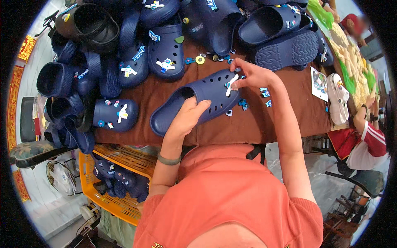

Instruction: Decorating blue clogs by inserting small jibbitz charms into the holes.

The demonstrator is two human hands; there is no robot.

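A navy blue clog [200, 94] lies tilted across my front, its heel toward the lower left and its toe toward the upper right. My left hand [186, 118] grips its side, with the thumb outside and the fingers inside the opening. At the toe, my right hand [258, 77] pinches a white character charm [231, 85] against the holed upper. Whether the charm's stem is seated in a hole is hidden. Beside the toe lie a blue flower charm [243, 105] and several small blue-and-white charms [265, 94]. A yellow round charm [200, 60] sits above the clog.
Navy clogs, several with charms, crowd the back and left of the brown-clothed table [289, 120]. At right are a printed card [319, 84] and a white clog [337, 101]. An orange basket [88, 177] of clogs stands below left. Another person [370, 136] sits at far right.
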